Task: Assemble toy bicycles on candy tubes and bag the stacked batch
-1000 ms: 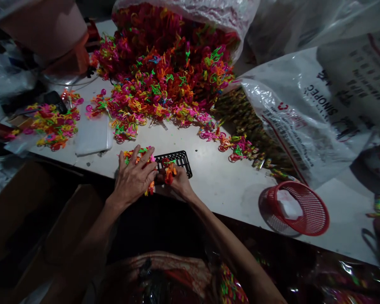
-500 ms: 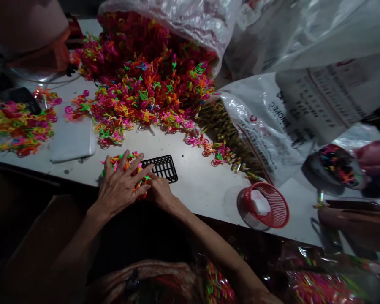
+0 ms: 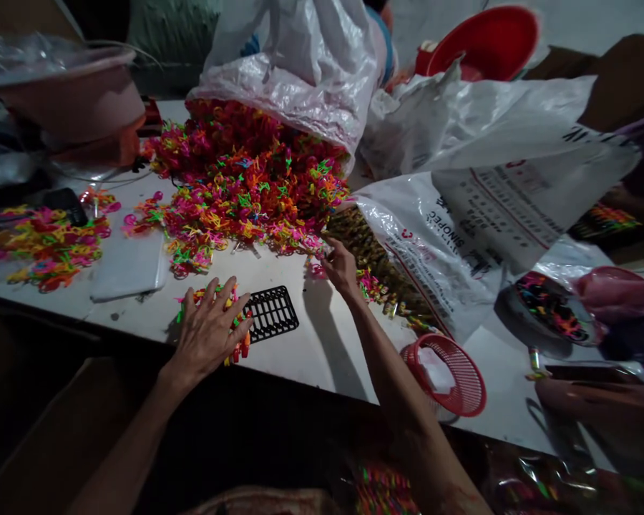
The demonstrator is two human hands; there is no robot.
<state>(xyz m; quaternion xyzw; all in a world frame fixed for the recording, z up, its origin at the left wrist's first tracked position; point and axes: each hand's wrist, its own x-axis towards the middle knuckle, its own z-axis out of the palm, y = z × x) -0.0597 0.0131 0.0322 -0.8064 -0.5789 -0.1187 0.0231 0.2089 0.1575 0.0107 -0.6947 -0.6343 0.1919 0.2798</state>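
Black rack (image 3: 273, 313), bare at right, crowded at left with plastic pieces (image 3: 244, 349) under the wide-spread left hand (image 3: 212, 329); beyond the rack lay a large outstanding heap (image 3: 257, 189), the right hand (image 3: 341, 269) at its edge, grasp unclear.

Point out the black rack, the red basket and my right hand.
Black rack (image 3: 273, 313): head view, on its bare grid.
Red basket (image 3: 467, 375): head view, on its mesh wall.
Right hand (image 3: 343, 269): head view, on the back of the hand.
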